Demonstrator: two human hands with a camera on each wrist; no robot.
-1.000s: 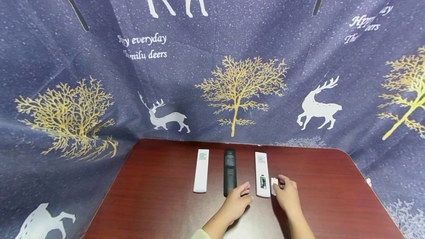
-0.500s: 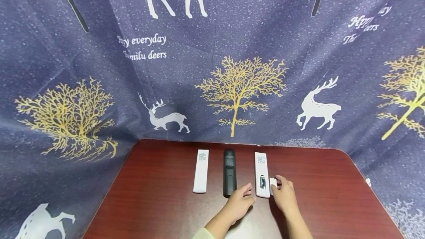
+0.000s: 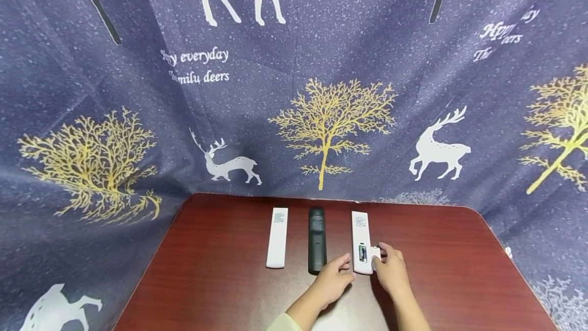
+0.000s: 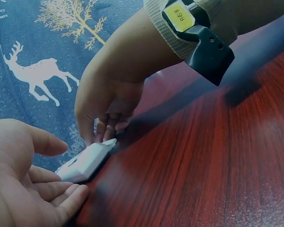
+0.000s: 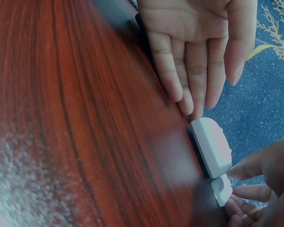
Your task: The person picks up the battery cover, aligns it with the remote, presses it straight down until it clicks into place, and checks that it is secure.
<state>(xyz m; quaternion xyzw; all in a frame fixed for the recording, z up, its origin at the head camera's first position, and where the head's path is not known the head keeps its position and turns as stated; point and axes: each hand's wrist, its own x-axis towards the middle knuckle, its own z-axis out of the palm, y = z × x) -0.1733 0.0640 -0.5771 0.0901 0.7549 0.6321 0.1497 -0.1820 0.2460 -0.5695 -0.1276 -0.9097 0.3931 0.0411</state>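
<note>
A white remote control lies back side up on the table, its battery compartment uncovered and a battery visible inside. Right beside its lower right edge, my right hand pinches a small white battery cover between thumb and fingers. The right wrist view shows this cover close against the end of the remote. On the other side of the remote, my left hand has its fingers extended and relaxed, with fingertips near the remote's edge. It holds nothing.
A black remote control lies left of the white one, just beyond my left hand. Farther left is another white remote control. The reddish-brown table ends at a patterned cloth behind and at the sides.
My right hand has shifted slightly left, bringing the battery cover up to the white remote's edge. My left hand has moved a little right, toward the same remote.
</note>
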